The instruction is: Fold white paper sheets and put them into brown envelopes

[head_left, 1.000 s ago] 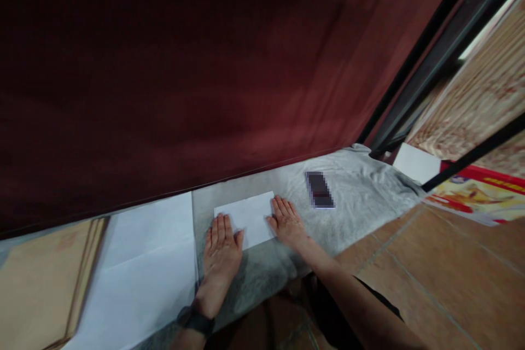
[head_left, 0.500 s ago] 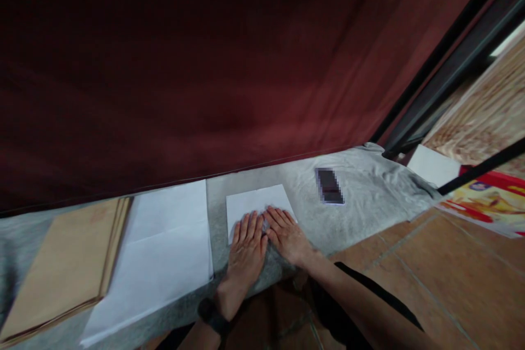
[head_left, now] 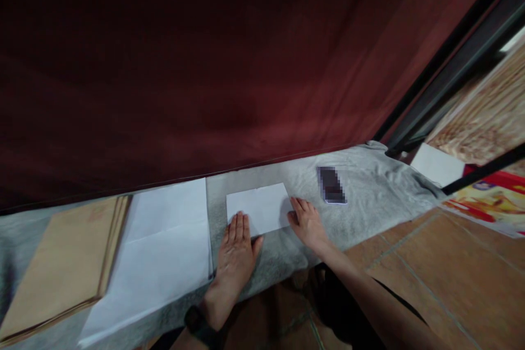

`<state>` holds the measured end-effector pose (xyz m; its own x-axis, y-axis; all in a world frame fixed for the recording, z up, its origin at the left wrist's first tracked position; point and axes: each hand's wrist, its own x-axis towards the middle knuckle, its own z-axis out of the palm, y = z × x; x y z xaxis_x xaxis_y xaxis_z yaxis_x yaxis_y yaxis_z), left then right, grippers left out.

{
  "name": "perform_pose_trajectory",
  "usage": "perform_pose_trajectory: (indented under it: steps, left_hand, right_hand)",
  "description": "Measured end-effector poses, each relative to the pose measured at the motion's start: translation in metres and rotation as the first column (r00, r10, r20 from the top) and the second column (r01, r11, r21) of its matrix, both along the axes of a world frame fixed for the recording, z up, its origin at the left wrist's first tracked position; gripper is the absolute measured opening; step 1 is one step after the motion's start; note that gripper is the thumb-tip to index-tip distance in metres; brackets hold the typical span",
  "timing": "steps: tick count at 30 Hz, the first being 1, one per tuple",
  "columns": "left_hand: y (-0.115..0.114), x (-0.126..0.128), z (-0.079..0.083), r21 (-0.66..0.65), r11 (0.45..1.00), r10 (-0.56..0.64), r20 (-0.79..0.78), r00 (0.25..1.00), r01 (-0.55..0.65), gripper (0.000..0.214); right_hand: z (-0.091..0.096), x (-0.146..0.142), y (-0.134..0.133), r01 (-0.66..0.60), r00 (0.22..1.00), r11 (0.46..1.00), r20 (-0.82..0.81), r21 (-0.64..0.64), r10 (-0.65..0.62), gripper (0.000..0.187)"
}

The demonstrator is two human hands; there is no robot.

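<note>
A folded sheet of white paper (head_left: pixel 262 205) lies flat on the grey cloth (head_left: pixel 361 186) in front of me. My left hand (head_left: pixel 238 249) rests palm down with its fingers stretched out over the paper's left near corner. At the right end of the paper is my right hand (head_left: pixel 307 224), its fingers extended and their tips at the paper's right edge. Neither hand grasps anything. To the left lie larger sheets of white paper (head_left: pixel 164 251), which bear a crease across them.
Brown envelopes (head_left: pixel 61 262) are stacked at the far left. A phone-like dark object (head_left: pixel 332 185), pixelated, lies right of my hands. A dark red curtain (head_left: pixel 229 76) hangs behind the cloth. Tiled floor (head_left: pixel 443 268) and a colourful box (head_left: pixel 492 202) appear at the right.
My hands, side by side on the paper's middle before, have moved apart: the left one to the left, the right one to the paper's right edge. More of the paper shows now.
</note>
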<state>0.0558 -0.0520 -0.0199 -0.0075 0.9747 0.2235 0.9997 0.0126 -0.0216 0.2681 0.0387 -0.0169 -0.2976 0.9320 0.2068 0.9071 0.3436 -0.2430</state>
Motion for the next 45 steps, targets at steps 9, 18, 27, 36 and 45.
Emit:
perform_pose_trajectory:
  steps: [9, 18, 27, 36, 45]
  left_hand:
    - [0.001, 0.001, 0.004, 0.049, 0.999, -0.015, 0.030, 0.999, 0.013, 0.061]
    - [0.005, 0.013, -0.002, 0.040, 0.983, -0.181, 0.050, 0.982, 0.179, 0.053]
    - [0.003, 0.011, -0.005, 0.064, 0.995, -0.080, 0.061, 0.995, 0.076, 0.062]
    - [-0.001, 0.003, -0.010, 0.118, 0.992, 0.023, 0.111, 0.994, -0.036, 0.070]
    - [0.001, 0.018, 0.012, 0.142, 0.985, -0.110, 0.083, 0.990, 0.098, 0.056]
  right_hand:
    - [0.012, -0.020, -0.002, -0.156, 0.987, 0.984, -0.028, 0.084, 0.159, 0.051]
    - [-0.006, -0.039, -0.023, -0.319, 0.948, 0.947, 0.015, 0.037, 0.319, 0.049]
    - [-0.004, -0.023, -0.014, -0.184, 0.982, 0.983, 0.048, 0.001, 0.184, 0.060]
    - [-0.009, 0.004, -0.006, -0.033, 0.992, 0.999, 0.124, 0.040, 0.028, 0.052]
    - [0.015, -0.032, -0.021, -0.291, 0.955, 0.956, -0.049, 0.035, 0.292, 0.053]
